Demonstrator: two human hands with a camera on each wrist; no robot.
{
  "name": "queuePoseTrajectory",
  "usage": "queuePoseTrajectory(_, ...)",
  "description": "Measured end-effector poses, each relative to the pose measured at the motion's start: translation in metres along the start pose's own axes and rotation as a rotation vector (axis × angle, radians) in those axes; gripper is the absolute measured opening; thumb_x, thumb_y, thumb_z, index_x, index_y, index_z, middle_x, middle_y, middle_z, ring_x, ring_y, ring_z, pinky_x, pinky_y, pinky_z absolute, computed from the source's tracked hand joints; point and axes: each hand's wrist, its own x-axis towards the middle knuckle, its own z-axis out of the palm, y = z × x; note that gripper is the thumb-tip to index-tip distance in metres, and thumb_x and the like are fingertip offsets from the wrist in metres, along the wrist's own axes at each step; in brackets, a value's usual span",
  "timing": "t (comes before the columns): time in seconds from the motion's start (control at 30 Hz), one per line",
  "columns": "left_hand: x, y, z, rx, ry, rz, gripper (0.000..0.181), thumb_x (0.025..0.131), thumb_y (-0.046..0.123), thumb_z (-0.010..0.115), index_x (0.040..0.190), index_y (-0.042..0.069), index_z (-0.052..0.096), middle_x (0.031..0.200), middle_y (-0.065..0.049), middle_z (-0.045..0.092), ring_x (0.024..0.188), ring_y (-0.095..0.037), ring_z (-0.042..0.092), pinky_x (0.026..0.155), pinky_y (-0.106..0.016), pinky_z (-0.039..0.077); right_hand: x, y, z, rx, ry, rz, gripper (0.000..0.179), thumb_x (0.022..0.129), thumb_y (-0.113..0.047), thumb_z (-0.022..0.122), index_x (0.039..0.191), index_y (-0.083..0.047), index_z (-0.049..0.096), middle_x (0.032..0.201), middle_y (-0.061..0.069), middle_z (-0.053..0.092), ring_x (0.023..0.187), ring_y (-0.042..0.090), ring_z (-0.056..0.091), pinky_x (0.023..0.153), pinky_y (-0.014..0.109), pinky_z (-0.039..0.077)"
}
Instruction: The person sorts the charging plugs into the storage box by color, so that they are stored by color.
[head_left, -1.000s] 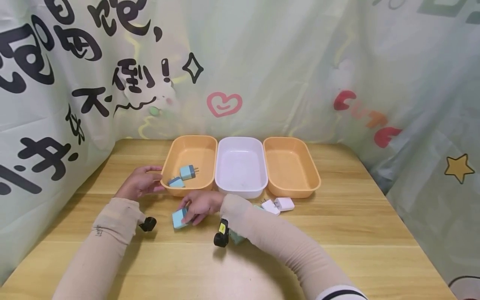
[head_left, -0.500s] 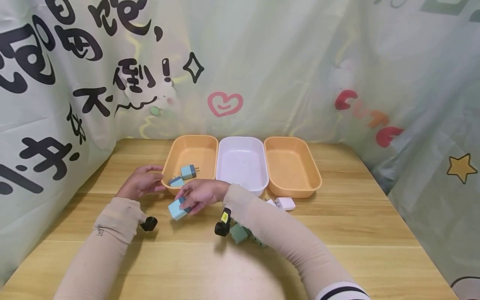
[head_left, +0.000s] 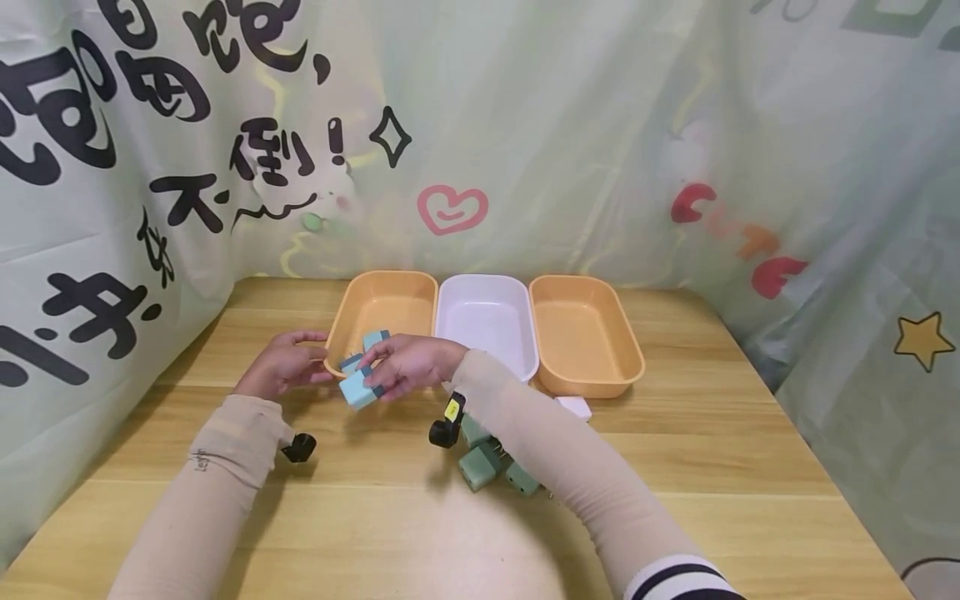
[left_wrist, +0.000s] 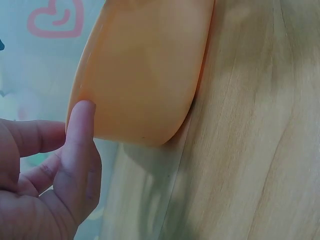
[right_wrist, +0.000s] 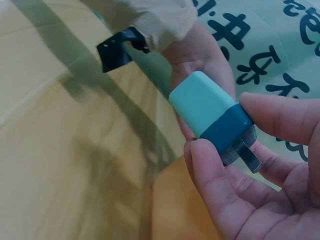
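Observation:
My right hand pinches a light-blue charger plug with a dark-blue band, above the front edge of the left orange tray. Seen from the right wrist, thumb and fingers press on the dark band of the plug, its metal prongs pointing toward the palm. Two similar blue charger plugs lie in that tray, partly hidden by the hand. My left hand rests against the outside of the tray's left side; in the left wrist view its thumb overlaps the orange wall and a fingertip meets the rim.
A white tray and a second orange tray stand in a row beside the left one. Several green charger plugs lie on the table, partly under my right forearm. A white charger shows beyond the forearm. A printed curtain hangs behind.
My right hand has lifted the blue charger plug off the table and carried it up to the left tray's front edge. The left hand stays at the tray.

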Motion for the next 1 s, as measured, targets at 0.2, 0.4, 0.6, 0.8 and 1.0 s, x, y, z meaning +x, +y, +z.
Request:
queuePoseTrajectory(0.2, 0.0, 0.0, 0.001, -0.009, 0.01, 0.012, 0.051, 0.099, -0.001, 0.044, 0.146, -0.007, 0.026, 0.128, -0.031, 0.043, 0.079, -0.016, 0.065, 0.085, -0.036, 0.058, -0.001, -0.007, -0.011, 0.027, 0.026, 0.003, 0.035, 0.092, 0.005, 0.058, 0.126, 0.003, 0.051, 0.104, 0.014, 0.055, 0.085, 0.023, 0.059, 0.074, 0.03, 0.058)
queuePoseTrajectory(0.4, -0.001, 0.0, 0.002, 0.018, 0.036, -0.002, 0.05, 0.1, 0.0, 0.045, 0.147, -0.005, 0.028, 0.134, -0.032, 0.039, 0.079, -0.015, 0.065, 0.08, -0.034, 0.06, -0.001, -0.011, -0.026, 0.06, 0.056, -0.007, 0.035, 0.093, 0.004, 0.057, 0.127, 0.004, 0.049, 0.104, 0.013, 0.056, 0.087, 0.023, 0.061, 0.082, 0.034, 0.059)
queuePoseTrajectory(0.6, -0.002, 0.001, 0.003, 0.011, 0.037, -0.014, 0.05, 0.1, 0.001, 0.045, 0.147, -0.004, 0.028, 0.134, -0.03, 0.038, 0.081, -0.017, 0.063, 0.083, -0.035, 0.059, 0.002, -0.014, -0.044, 0.128, 0.107, 0.001, 0.036, 0.094, 0.004, 0.056, 0.129, 0.002, 0.048, 0.101, 0.012, 0.056, 0.084, 0.022, 0.061, 0.103, 0.046, 0.046)
queuePoseTrajectory(0.8, -0.001, -0.001, 0.004, 0.002, 0.037, -0.001, 0.051, 0.1, 0.0, 0.045, 0.147, -0.004, 0.028, 0.133, -0.03, 0.04, 0.085, -0.018, 0.064, 0.083, -0.034, 0.059, 0.002, -0.012, -0.059, 0.141, 0.173, 0.006, 0.039, 0.094, 0.006, 0.055, 0.131, 0.001, 0.048, 0.1, 0.013, 0.056, 0.081, 0.021, 0.061, 0.108, 0.047, 0.041)
queuePoseTrajectory(1.0, 0.0, -0.002, 0.003, 0.006, 0.037, 0.009, 0.051, 0.099, -0.001, 0.045, 0.147, -0.005, 0.027, 0.133, -0.031, 0.041, 0.087, -0.02, 0.064, 0.083, -0.034, 0.059, 0.005, -0.011, -0.068, 0.137, 0.195, 0.034, 0.04, 0.093, 0.007, 0.056, 0.132, -0.001, 0.048, 0.097, 0.012, 0.056, 0.078, 0.02, 0.061, 0.108, 0.046, 0.04)
